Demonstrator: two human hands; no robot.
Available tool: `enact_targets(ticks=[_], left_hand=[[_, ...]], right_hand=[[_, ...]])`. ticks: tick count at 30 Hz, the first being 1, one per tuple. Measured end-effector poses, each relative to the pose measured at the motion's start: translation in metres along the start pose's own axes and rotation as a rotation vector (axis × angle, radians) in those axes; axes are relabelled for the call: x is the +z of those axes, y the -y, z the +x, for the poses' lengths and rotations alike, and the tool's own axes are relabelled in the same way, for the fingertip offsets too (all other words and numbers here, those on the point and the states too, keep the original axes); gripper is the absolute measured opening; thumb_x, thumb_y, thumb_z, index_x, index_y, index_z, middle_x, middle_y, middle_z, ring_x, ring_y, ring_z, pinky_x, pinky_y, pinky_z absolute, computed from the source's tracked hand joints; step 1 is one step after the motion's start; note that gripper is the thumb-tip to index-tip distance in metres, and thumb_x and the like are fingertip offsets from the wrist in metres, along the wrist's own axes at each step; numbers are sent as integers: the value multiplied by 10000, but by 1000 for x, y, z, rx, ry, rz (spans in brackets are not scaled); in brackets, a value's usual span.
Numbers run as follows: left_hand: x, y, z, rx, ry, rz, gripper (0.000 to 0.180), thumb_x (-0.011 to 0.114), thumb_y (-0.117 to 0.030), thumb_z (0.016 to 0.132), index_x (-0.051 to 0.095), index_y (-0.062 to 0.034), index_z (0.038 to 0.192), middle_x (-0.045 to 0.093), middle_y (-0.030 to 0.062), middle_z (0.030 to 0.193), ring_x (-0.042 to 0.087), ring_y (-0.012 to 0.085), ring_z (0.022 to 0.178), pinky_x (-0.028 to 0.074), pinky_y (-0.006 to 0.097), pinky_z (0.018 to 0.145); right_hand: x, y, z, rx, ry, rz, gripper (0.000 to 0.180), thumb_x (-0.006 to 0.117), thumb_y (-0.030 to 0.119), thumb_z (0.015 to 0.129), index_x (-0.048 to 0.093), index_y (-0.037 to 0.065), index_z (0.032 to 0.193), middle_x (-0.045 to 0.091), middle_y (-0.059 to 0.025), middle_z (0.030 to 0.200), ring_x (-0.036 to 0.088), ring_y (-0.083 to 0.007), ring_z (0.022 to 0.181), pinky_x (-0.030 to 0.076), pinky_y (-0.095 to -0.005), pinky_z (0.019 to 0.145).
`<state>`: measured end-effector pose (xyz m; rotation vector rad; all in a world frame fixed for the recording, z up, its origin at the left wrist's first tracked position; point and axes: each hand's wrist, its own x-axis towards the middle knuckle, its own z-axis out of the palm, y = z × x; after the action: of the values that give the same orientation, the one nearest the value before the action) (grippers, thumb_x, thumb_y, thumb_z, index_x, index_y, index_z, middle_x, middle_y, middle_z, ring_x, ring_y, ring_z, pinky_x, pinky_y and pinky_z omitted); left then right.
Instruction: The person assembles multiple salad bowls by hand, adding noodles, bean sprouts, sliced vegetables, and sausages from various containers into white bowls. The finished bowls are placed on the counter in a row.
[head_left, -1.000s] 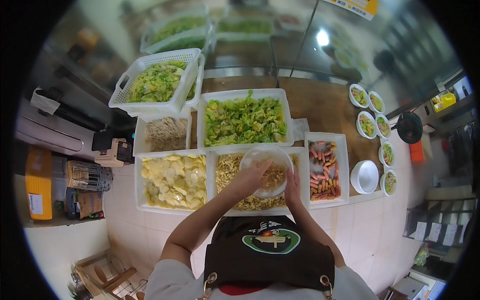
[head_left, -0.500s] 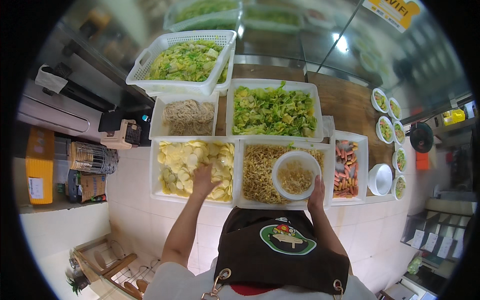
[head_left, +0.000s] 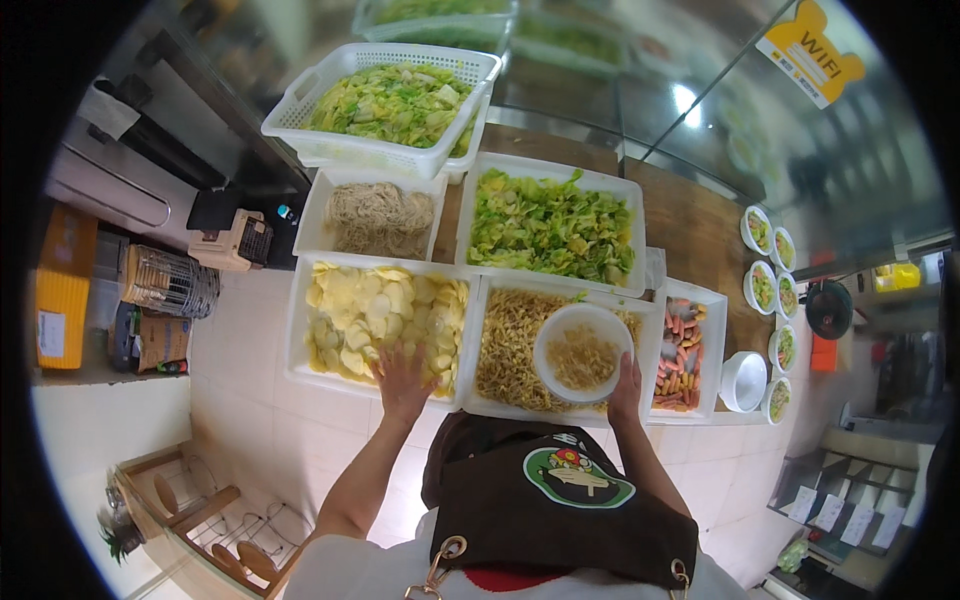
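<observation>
My left hand is over the near edge of a white tray of pale yellow potato slices. Its fingers are spread on or just above the slices, and I see nothing held in them. Gripped at its right side by my right hand, a round white bowl hangs over the tray of bean sprouts. A small heap of what look like sprouts lies in the bowl.
Behind are chopped cabbage, thin noodles and a white basket of cabbage. To the right stand a tray of small sausages, empty white bowls and several filled bowls. A glass partition rises behind the table.
My left hand has drawn back toward the tray's near edge, its fingers now spread. My right hand still holds the bowl over the sprouts. The whole view has shifted slightly.
</observation>
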<state>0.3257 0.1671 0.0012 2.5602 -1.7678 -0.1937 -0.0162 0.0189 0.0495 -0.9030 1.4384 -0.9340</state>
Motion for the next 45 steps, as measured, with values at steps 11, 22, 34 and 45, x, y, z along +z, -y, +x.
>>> enact_targets(ticks=[11, 22, 34, 45], left_hand=[[16, 53, 53, 61, -160, -535, 441, 714, -100, 663, 575, -107, 1081, 493, 144, 1069, 542, 338, 914, 480, 412, 738], [-41, -50, 95, 136, -95, -1310, 353, 677, -109, 778, 543, -53, 1100, 540, 96, 1069, 537, 199, 987, 463, 304, 805], [-108, -65, 124, 181, 34, -1035, 176, 555, -20, 788, 589, 1, 960, 612, 145, 920, 608, 246, 731, 491, 338, 645], [26, 97, 337, -291, -33, -59, 260, 554, -171, 841, 577, -67, 1079, 550, 150, 1149, 478, 311, 1131, 455, 428, 843]], right_hand=[[31, 13, -6, -28, 74, -123, 507, 442, 359, 944, 426, -16, 1286, 476, -126, 1235, 432, -196, 1140, 328, -303, 971], [85, -2, 2, -146, 286, -38, 359, 406, 234, 971, 480, -15, 1219, 545, -87, 1134, 475, -152, 1046, 364, -274, 922], [88, 11, -5, -8, 243, 178, 357, 394, 242, 975, 487, -9, 1212, 543, -52, 1106, 479, -123, 1014, 372, -255, 899], [40, -8, -9, 119, -2, -19, 465, 413, 344, 957, 460, -15, 1249, 518, -105, 1186, 469, -171, 1089, 359, -282, 940]])
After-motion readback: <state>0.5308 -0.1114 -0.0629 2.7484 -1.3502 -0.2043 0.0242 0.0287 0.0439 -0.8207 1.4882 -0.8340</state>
